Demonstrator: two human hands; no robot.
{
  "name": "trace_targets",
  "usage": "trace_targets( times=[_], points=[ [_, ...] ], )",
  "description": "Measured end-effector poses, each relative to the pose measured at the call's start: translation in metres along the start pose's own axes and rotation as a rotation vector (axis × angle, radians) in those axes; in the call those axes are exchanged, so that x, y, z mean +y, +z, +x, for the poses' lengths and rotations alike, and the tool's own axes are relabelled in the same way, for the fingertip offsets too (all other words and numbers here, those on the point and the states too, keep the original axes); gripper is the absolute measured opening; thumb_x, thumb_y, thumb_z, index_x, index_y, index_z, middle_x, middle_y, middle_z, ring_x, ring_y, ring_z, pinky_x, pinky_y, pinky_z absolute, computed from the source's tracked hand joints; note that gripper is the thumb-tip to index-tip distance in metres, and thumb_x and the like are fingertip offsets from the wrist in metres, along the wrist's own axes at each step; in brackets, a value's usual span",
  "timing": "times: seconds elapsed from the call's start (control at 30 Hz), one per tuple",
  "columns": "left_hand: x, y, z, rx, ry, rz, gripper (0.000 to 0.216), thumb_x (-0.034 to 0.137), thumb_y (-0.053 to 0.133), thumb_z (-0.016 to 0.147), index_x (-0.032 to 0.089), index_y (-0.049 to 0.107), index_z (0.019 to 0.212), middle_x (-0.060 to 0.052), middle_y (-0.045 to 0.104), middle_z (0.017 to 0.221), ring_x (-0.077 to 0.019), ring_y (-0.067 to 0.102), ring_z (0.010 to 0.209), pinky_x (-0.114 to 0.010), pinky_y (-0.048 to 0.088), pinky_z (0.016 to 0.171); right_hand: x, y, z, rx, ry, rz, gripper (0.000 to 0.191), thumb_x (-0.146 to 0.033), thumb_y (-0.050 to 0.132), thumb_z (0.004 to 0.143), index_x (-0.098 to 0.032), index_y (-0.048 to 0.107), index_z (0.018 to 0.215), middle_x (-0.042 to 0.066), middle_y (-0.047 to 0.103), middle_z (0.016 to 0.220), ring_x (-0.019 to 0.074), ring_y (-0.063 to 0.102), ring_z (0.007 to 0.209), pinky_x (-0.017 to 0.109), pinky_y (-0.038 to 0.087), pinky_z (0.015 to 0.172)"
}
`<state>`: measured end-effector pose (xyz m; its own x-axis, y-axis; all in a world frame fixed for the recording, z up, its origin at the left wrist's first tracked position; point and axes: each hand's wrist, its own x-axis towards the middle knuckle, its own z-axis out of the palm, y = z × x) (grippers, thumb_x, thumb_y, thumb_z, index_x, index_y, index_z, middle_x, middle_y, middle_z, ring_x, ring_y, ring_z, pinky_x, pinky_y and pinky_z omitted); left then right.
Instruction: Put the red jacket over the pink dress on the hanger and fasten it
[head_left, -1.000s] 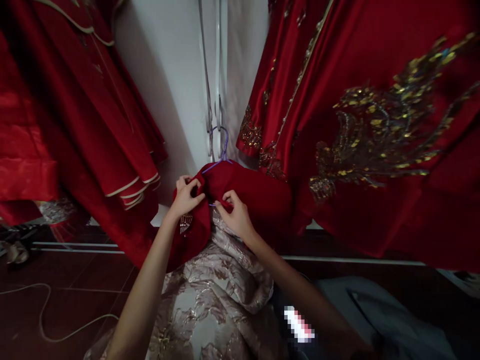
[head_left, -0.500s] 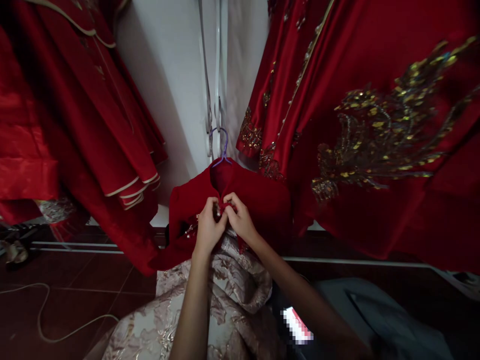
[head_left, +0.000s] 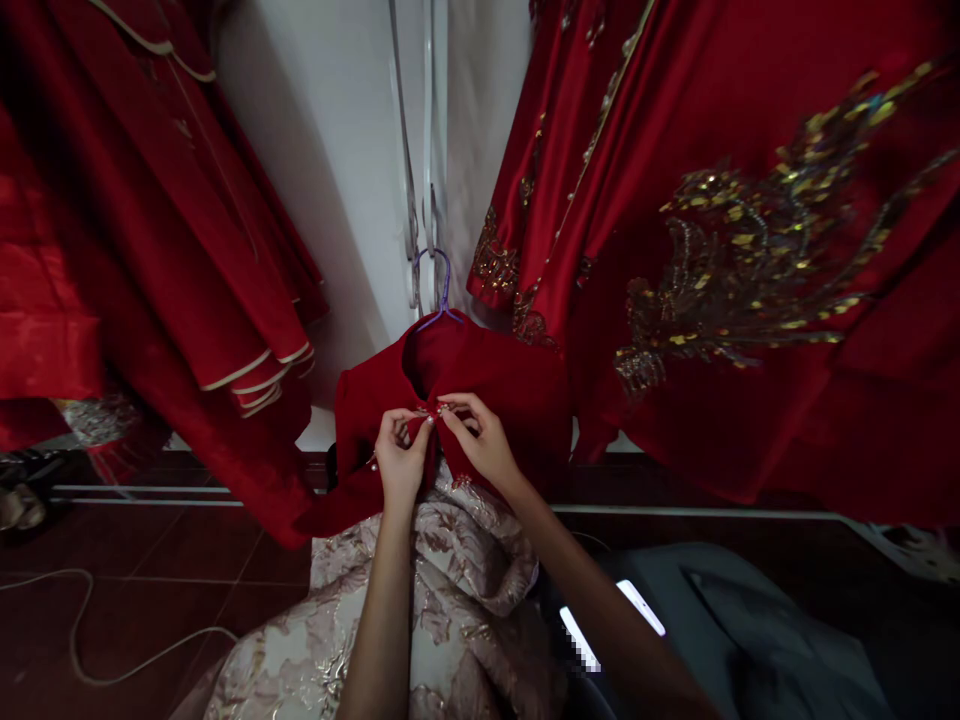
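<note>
A red jacket (head_left: 510, 375) hangs on a purple hanger (head_left: 446, 290) straight in front of me. At its front, just below the collar, my left hand (head_left: 401, 455) pinches one edge near a small pearl-like bead. My right hand (head_left: 480, 440) pinches the opposite front edge, with its fingertips almost meeting the left ones. The small fastening between the fingertips is partly covered. Below the hands, a pale brocade garment (head_left: 465, 560) with a metallic floral pattern spreads downward, partly behind my forearms.
Red garments with pale piping (head_left: 225, 250) hang at left; a red gown with gold sequin embroidery (head_left: 735, 270) hangs at right. A white rail (head_left: 697, 512) runs low along the wall. A cable (head_left: 82, 620) lies on the tiled floor, and a lit screen (head_left: 641, 607) shows at lower right.
Both hands have shifted slightly down and left on the jacket front, and the left fingers have turned. The collar opening looks wider, and the view has moved a little.
</note>
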<state>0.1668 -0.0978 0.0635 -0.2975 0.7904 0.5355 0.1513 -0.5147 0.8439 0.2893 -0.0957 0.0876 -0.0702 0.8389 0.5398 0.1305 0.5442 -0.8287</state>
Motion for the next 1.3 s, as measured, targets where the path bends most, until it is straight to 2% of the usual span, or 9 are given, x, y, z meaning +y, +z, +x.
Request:
trace_targets(
  times=[0.13, 0.37, 0.5, 0.67, 0.83, 1.0, 1.13, 1.23, 1.3],
  points=[
    [0.005, -0.002, -0.002, -0.031, 0.038, 0.093, 0.014, 0.033, 0.056, 0.079, 0.021, 0.055, 0.086, -0.003, 0.063, 0.086, -0.0153, 0.061, 0.083, -0.028, 0.050, 0.076, -0.008, -0.001, -0.004, 0.033, -0.041, -0.070, 0.020, -0.034, 0.052, 0.083, -0.026, 0.063, 0.098, 0.005, 0.064, 0.100, 0.0186, 0.061, 0.091, 0.029, 0.051, 0.070],
    [0.019, -0.011, -0.006, -0.157, 0.133, 0.226, 0.015, 0.028, 0.057, 0.079, 0.022, 0.060, 0.091, -0.003, 0.066, 0.090, -0.0156, 0.062, 0.082, -0.028, 0.048, 0.079, -0.016, -0.001, -0.008, 0.086, -0.078, -0.116, 0.020, -0.035, 0.055, 0.083, -0.028, 0.067, 0.097, 0.004, 0.065, 0.095, 0.0189, 0.062, 0.086, 0.032, 0.055, 0.070],
    [0.024, -0.013, -0.007, -0.147, 0.144, 0.253, 0.016, 0.030, 0.059, 0.078, 0.022, 0.062, 0.090, -0.003, 0.068, 0.089, -0.0158, 0.063, 0.080, -0.028, 0.049, 0.078, -0.015, -0.001, -0.010, 0.101, -0.075, -0.088, 0.022, -0.035, 0.055, 0.083, -0.029, 0.068, 0.100, 0.003, 0.065, 0.096, 0.0179, 0.062, 0.087, 0.032, 0.056, 0.074],
    [0.024, -0.013, -0.007, -0.152, 0.157, 0.256, 0.017, 0.029, 0.058, 0.079, 0.021, 0.063, 0.093, -0.003, 0.068, 0.091, -0.0151, 0.064, 0.081, -0.027, 0.049, 0.078, -0.013, -0.006, -0.011, 0.057, -0.066, -0.064, 0.029, -0.035, 0.061, 0.080, -0.029, 0.066, 0.108, 0.003, 0.065, 0.100, 0.0166, 0.063, 0.085, 0.030, 0.057, 0.074],
    [0.020, -0.014, -0.006, -0.147, 0.256, 0.281, 0.016, 0.026, 0.057, 0.080, 0.019, 0.064, 0.092, -0.004, 0.069, 0.090, -0.0141, 0.064, 0.080, -0.025, 0.049, 0.077, -0.009, -0.007, -0.008, 0.048, -0.077, -0.057, 0.032, -0.033, 0.062, 0.078, -0.025, 0.067, 0.109, 0.004, 0.066, 0.098, 0.0154, 0.064, 0.083, 0.026, 0.057, 0.071],
    [0.020, -0.021, 0.000, -0.206, 0.305, 0.351, 0.012, 0.025, 0.055, 0.081, 0.018, 0.063, 0.088, -0.003, 0.068, 0.085, -0.0133, 0.063, 0.076, -0.024, 0.048, 0.073, -0.005, -0.006, -0.002, 0.013, -0.108, -0.087, 0.033, -0.029, 0.062, 0.078, -0.023, 0.066, 0.110, 0.004, 0.065, 0.095, 0.0137, 0.064, 0.079, 0.026, 0.057, 0.071],
    [0.019, -0.023, 0.001, -0.248, 0.288, 0.379, 0.013, 0.026, 0.052, 0.083, 0.018, 0.061, 0.087, -0.004, 0.065, 0.086, -0.0144, 0.061, 0.079, -0.026, 0.046, 0.076, -0.005, -0.003, 0.003, -0.040, -0.140, -0.135, 0.032, -0.025, 0.060, 0.079, -0.024, 0.065, 0.110, 0.003, 0.064, 0.095, 0.0123, 0.063, 0.077, 0.026, 0.056, 0.074],
    [0.017, -0.018, -0.001, -0.222, 0.192, 0.227, 0.014, 0.027, 0.053, 0.083, 0.018, 0.059, 0.092, -0.005, 0.064, 0.090, -0.0146, 0.061, 0.084, -0.027, 0.046, 0.080, -0.004, 0.001, 0.002, -0.056, -0.106, -0.112, 0.038, -0.024, 0.057, 0.081, -0.025, 0.060, 0.118, 0.005, 0.060, 0.100, 0.0130, 0.061, 0.085, 0.026, 0.054, 0.078],
    [0.016, -0.015, -0.003, -0.239, 0.092, 0.082, 0.017, 0.028, 0.054, 0.083, 0.017, 0.057, 0.096, -0.005, 0.064, 0.094, -0.0146, 0.061, 0.086, -0.027, 0.047, 0.079, -0.001, 0.001, -0.004, -0.053, -0.061, -0.093, 0.048, -0.024, 0.056, 0.081, -0.026, 0.050, 0.128, 0.006, 0.057, 0.104, 0.0136, 0.059, 0.090, 0.027, 0.052, 0.079]
  ],
)
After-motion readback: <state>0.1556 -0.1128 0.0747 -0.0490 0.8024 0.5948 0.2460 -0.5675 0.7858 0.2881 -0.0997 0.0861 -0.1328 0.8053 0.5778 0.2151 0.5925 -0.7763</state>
